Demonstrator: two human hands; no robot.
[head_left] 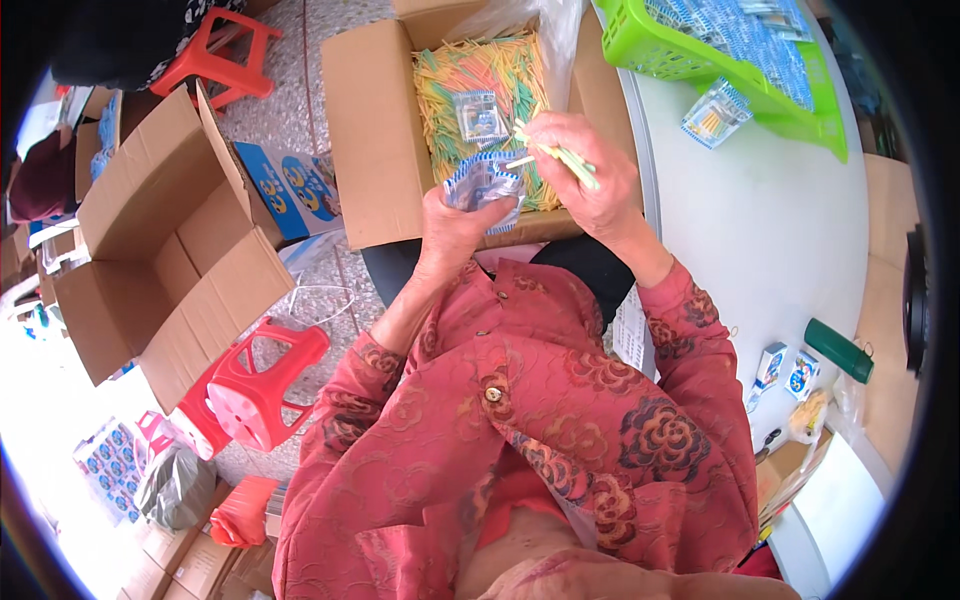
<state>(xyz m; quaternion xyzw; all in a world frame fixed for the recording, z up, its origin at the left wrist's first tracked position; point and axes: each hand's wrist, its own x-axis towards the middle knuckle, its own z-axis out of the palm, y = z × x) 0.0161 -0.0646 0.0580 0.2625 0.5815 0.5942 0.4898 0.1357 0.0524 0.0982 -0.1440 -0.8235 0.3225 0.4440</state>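
My left hand [452,232] is closed on a small clear plastic packet [488,178] with blue striped edges, held over the near side of a cardboard box. In my right hand [590,175] is a small bunch of thin pale green and yellow sticks [573,166], pinched close to the packet's mouth. Loose yellow, green and pink sticks [448,95] fill the box. On top of them lies another printed packet [481,116]. The cardboard box [370,150] stands with its flaps spread, right in front of my lap.
To the right is a white table [755,225] bearing a green basket [690,55] of blue packets and one filled packet [716,113]. A dark green bottle [838,350] lies farther down. An open carton [175,250] and red stools [255,385] stand at left.
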